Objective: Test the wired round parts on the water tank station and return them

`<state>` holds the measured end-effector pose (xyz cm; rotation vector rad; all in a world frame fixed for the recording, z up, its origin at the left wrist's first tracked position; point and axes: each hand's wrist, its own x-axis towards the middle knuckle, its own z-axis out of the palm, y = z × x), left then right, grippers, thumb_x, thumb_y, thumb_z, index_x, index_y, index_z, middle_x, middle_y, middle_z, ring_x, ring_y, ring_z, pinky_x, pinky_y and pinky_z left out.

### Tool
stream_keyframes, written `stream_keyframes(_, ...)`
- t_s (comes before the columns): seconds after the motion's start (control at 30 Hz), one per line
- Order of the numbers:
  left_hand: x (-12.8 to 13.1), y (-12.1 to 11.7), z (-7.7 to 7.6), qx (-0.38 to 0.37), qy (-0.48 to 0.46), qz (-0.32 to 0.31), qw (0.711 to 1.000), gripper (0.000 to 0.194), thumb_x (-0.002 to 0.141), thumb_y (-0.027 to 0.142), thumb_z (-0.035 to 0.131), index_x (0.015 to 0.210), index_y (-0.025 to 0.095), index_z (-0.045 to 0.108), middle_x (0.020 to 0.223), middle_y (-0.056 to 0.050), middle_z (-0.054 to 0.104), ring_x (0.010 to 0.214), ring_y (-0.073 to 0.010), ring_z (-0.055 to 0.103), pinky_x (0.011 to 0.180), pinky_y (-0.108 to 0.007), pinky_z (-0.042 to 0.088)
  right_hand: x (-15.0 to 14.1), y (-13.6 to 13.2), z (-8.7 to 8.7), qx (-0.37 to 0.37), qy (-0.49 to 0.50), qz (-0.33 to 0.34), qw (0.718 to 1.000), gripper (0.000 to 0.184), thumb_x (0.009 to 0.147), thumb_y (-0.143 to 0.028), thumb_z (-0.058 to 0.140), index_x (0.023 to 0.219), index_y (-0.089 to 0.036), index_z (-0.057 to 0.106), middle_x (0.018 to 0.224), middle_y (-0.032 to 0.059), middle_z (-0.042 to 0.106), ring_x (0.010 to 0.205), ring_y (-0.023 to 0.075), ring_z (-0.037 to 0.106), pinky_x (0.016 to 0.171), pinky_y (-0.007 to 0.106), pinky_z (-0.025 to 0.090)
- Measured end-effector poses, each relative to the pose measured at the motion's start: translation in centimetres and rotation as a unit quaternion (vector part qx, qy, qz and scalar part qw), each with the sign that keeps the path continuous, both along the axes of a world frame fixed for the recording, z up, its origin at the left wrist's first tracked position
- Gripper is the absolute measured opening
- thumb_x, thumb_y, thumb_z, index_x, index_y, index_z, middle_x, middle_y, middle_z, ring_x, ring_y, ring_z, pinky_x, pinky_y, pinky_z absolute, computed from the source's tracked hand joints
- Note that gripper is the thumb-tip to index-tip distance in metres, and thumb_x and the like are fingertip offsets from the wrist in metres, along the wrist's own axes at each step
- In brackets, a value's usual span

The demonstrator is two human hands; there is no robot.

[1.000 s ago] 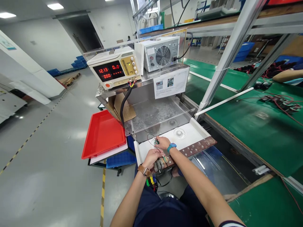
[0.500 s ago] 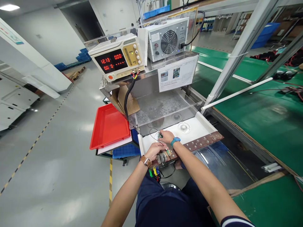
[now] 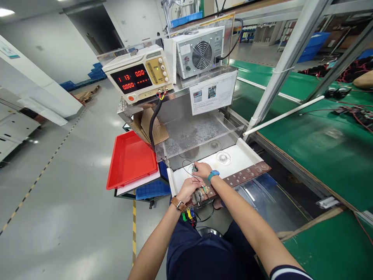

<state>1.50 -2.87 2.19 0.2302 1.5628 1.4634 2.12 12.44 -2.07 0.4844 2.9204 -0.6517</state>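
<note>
My right hand [image 3: 203, 170] is closed, its fingertips pinching a small green part [image 3: 195, 168], possibly a circuit board, over the white tray [image 3: 210, 160]. Just nearer to me, my left hand [image 3: 189, 188] is closed with its fingertips together on a thin black wire [image 3: 183, 165]. That wire loops up from the hands and around the left side of the green part. By my left fingertips lies a green connector [image 3: 204, 189], above the brown strip [image 3: 247, 172] with metal studs along the tray's front edge. My fingers partly hide the green part and the wire.
Behind the tray stands a clear-walled box [image 3: 201, 132], with a power supply [image 3: 136, 76] showing red digits and a grey fan unit [image 3: 201, 54] above. A red tray [image 3: 131, 159] is at left. Coloured clips [image 3: 189, 214] hang below the strip. Green work surfaces [image 3: 335, 144] lie right.
My view has shifted slightly, so the scene sits a little further left. Both hands keep nearly the same pose at the green part and wire. The power supply's digits look different.
</note>
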Motion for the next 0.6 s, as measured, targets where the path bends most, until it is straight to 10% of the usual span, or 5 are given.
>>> stream_keyframes(0.6,-0.13,0.05,0.51,-0.016,-0.021,-0.001,1.0,0.028,0.052,0.026,0.085,0.073,0.015,0.069,0.072,-0.007,0.075,0.066,-0.0175,0.067,0.064,-0.027,0.052,0.02,0.06,-0.1,0.005,0.008,0.004,1.0,0.04,0.083,-0.046,0.064,0.114,-0.022,0.057,0.101,0.0065,0.07,0.092,0.0238,0.064,0.069,0.027,0.037)
